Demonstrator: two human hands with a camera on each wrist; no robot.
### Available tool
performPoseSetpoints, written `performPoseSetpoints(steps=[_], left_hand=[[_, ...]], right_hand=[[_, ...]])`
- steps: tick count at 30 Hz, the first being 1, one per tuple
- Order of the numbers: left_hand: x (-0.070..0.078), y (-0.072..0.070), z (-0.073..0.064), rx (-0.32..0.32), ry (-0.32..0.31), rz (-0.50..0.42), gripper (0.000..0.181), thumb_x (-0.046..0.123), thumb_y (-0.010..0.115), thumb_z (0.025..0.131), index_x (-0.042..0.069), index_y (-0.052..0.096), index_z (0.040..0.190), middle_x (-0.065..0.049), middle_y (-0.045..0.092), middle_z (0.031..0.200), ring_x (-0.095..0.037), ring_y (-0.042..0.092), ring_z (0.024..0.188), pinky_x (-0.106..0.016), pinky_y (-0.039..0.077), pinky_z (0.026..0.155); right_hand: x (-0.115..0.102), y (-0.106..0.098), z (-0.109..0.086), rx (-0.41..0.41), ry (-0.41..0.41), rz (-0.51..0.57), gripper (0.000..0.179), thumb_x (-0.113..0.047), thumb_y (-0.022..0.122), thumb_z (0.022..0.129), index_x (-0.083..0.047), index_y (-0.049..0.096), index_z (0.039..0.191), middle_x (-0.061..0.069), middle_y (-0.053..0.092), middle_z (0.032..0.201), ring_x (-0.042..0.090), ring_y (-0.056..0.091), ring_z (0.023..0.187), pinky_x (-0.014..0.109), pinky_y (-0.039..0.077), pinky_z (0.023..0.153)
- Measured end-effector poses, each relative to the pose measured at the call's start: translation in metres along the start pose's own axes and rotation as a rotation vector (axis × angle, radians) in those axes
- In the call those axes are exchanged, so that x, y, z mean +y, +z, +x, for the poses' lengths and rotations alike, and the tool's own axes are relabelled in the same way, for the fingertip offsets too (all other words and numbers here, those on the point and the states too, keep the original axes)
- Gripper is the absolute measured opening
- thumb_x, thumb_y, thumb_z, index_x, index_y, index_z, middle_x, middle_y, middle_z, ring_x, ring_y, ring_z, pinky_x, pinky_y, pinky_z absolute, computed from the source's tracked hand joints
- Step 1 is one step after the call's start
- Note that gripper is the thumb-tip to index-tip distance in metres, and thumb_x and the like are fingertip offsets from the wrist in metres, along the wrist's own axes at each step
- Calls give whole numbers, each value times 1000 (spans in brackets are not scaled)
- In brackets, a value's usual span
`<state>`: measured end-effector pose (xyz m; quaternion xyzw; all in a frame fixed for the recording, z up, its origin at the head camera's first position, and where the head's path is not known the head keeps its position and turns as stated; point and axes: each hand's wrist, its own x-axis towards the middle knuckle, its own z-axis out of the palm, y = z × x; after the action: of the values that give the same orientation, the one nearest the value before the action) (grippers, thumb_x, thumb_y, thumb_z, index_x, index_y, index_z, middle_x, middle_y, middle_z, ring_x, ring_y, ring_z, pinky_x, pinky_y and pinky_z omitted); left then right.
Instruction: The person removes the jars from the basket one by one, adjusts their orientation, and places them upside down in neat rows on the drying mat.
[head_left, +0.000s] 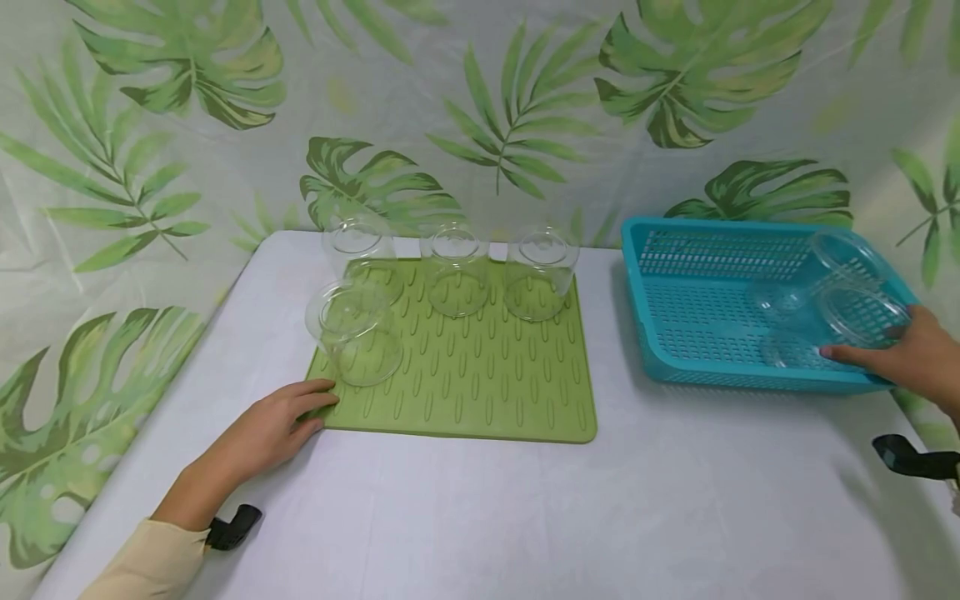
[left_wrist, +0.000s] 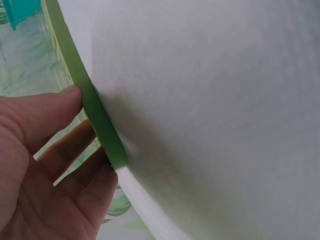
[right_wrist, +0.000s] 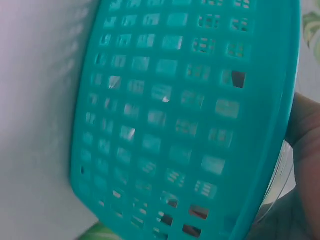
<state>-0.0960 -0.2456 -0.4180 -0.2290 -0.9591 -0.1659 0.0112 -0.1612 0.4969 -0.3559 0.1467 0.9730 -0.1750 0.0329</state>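
My left hand (head_left: 272, 427) touches the front left corner of a green ridged mat (head_left: 480, 400). In the left wrist view its thumb and fingertips rest along the edge of the mat. Several clear cups stand on the mat, the nearest cup (head_left: 366, 354) just beyond my left fingers. At the right, my right hand (head_left: 918, 358) reaches over the front right corner of a turquoise basket (head_left: 720, 372). Its thumb and fingers hold a clear cup (head_left: 862, 312) lying inside. The basket wall hides most of that hand in the right wrist view.
Another clear cup (head_left: 840, 254) lies in the basket, behind the held one. Three cups line the back of the mat, among them a middle cup (head_left: 456, 283) and a right cup (head_left: 542, 287). A white cloth (head_left: 525, 517) covers the table; leaf-patterned fabric hangs behind.
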Motion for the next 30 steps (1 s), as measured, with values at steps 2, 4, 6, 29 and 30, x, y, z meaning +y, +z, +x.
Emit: performPoseSetpoints(steps=[2, 4, 6, 29, 30], left_hand=[[0, 1, 0, -9, -8, -4, 34, 4, 70, 88, 0, 68, 122, -21, 60, 136, -43, 56, 126, -57, 49, 101], [-1, 2, 1, -21, -18, -9, 35, 4, 70, 89, 1, 68, 123, -21, 59, 138, -43, 55, 127, -57, 49, 102], [-1, 2, 1, -30, -28, -12, 35, 5, 69, 89, 2, 67, 124, -21, 58, 138, -43, 55, 128, -57, 49, 102], [3, -1, 3, -20, -40, -28, 36, 4, 70, 88, 2, 67, 124, -21, 58, 138, -45, 55, 127, -58, 48, 102], [3, -1, 3, -22, -43, -27, 36, 4, 70, 88, 2, 67, 124, -21, 58, 138, -45, 55, 127, -58, 48, 102]], right_hand=[[3, 2, 1, -28, 49, 30, 119, -53, 61, 92, 18, -17, 147, 52, -1, 148, 71, 20, 128, 80, 32, 99], [4, 4, 1, -33, 55, 50, 119, -53, 61, 92, 15, -19, 148, 51, 0, 149, 71, 19, 129, 79, 31, 100], [6, 6, 2, -35, 44, 66, 119, -52, 61, 92, 12, -21, 149, 51, 1, 149, 71, 19, 129, 80, 30, 99], [-1, -14, -16, 210, -70, 125, 101, -38, 65, 94, -5, -4, 159, 34, 26, 156, 52, 37, 137, 61, 39, 103], [-3, -18, -18, 216, -71, 119, 99, -39, 63, 95, -7, -5, 159, 32, 23, 158, 50, 33, 141, 63, 35, 108]])
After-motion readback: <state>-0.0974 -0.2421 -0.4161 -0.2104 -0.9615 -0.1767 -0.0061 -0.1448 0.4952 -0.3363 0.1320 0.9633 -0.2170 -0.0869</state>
